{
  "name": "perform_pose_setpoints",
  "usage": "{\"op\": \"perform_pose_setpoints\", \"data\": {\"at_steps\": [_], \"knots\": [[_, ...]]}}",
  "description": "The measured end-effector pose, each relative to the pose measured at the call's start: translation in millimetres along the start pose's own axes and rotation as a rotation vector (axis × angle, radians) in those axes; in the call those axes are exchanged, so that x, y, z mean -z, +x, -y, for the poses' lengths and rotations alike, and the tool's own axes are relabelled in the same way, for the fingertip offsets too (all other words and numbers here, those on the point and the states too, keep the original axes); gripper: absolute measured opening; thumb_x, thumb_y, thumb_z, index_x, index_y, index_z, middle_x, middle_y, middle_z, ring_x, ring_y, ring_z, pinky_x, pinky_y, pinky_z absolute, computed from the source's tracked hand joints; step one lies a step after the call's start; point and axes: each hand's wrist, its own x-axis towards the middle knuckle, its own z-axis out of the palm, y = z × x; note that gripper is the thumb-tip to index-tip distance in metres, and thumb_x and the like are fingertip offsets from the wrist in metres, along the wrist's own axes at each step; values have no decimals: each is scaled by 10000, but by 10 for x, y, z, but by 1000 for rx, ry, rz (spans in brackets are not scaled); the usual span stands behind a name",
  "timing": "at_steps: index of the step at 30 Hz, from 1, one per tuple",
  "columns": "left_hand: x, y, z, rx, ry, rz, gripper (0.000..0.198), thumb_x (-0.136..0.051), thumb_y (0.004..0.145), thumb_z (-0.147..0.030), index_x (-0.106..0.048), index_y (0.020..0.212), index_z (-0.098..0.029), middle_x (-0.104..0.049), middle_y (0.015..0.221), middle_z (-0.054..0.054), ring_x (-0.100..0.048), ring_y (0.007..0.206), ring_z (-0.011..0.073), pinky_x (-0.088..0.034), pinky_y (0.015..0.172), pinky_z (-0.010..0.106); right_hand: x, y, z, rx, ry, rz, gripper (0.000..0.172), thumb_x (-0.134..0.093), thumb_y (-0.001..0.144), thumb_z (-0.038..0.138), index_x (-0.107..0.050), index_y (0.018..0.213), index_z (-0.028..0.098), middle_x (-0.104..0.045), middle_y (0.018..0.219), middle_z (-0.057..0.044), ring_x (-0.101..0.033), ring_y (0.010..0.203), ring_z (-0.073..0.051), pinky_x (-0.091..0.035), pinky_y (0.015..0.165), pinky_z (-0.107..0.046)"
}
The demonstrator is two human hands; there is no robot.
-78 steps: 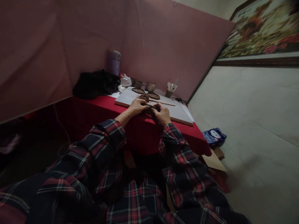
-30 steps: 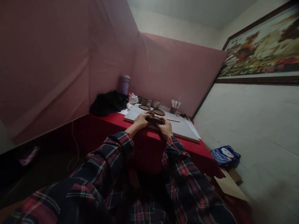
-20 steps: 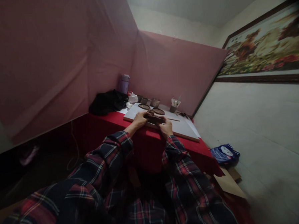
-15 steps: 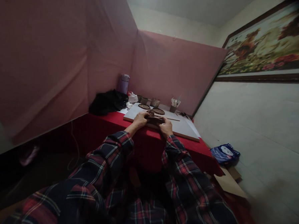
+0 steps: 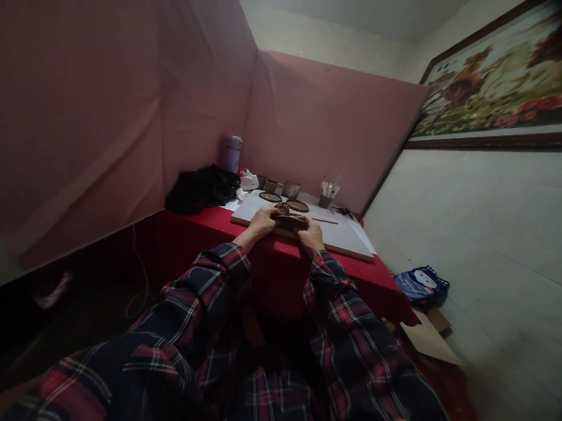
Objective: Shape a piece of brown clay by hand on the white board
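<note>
My left hand [image 5: 261, 222] and my right hand [image 5: 311, 238] reach out over the near edge of a white board [image 5: 343, 237] on a red-covered table [image 5: 216, 224]. Both hands are closed on a dark brown flat piece [image 5: 290, 221] held between them just above the board. Behind it lie a brown lump [image 5: 282, 207], two dark round discs [image 5: 271, 197] [image 5: 298, 206] and a thin wooden stick [image 5: 323, 220]. My plaid sleeves fill the lower part of the view.
A black bag [image 5: 199, 186], a purple flask [image 5: 231, 153], small cups [image 5: 291, 189] and a cup of tools [image 5: 327, 194] stand at the back of the table. Pink cloth walls enclose it. A blue packet [image 5: 421, 283] and cardboard [image 5: 426, 338] lie on the floor to the right.
My head tipped upward earlier, then steadied. Both hands have stayed together on the dark piece at the board's near edge, with only small shifts.
</note>
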Motion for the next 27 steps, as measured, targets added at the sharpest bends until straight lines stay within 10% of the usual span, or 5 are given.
{"op": "perform_pose_setpoints", "data": {"at_steps": [27], "knots": [[-10, -27, -64, 53, -110, 25, 166, -656, 694, -172, -754, 824, -141, -712, 764, 22, -597, 690, 136, -458, 655, 231, -13, 0, -59, 34, 37, 27, 284, -570, 673, 209, -690, 930, 227, -724, 924, 12, -647, 900, -195, -491, 904, -348]]}}
